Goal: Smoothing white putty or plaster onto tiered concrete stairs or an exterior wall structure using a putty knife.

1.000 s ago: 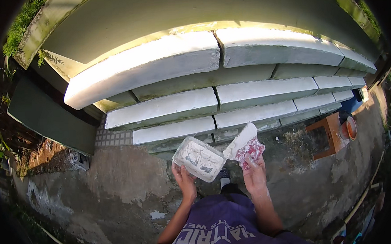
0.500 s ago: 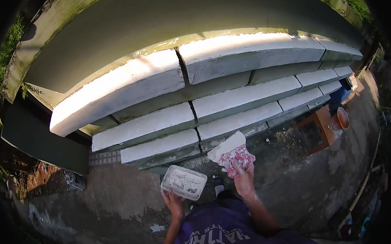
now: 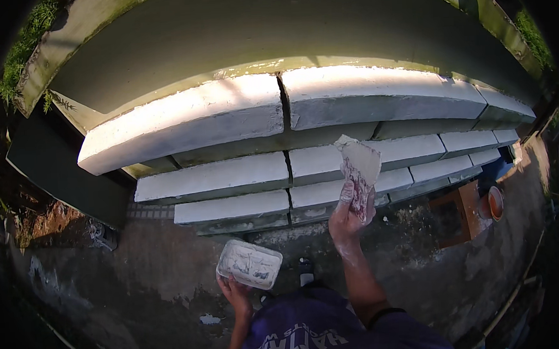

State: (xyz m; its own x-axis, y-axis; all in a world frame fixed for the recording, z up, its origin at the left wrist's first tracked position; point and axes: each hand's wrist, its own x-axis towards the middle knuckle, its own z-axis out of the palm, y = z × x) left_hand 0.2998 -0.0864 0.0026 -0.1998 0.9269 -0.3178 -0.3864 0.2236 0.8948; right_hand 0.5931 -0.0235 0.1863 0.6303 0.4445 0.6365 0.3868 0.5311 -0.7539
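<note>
My left hand is closed on the near left edge of a shallow rectangular plastic tub, smeared inside with white paste. The tub sits low, left of my feet. My right hand grips the lower end of a flat, thin reddish piece caked with white paste; its exact kind I cannot make out. It stands raised, its upper end in front of the middle white ledge. White residue coats my right fingers and wrist. Whether the piece touches the ledge cannot be told.
White-topped stepped ledges run across ahead, the upper one longest, with a dark vertical crack through them. To the right are an orange-brown wooden frame and an orange bucket. A dark panel leans at left. Concrete floor lies below.
My right hand has risen toward the ledges, turning the coated piece from tilted left to more upright. The tub and left hand shift slightly left in view. The whole view has swung a little.
</note>
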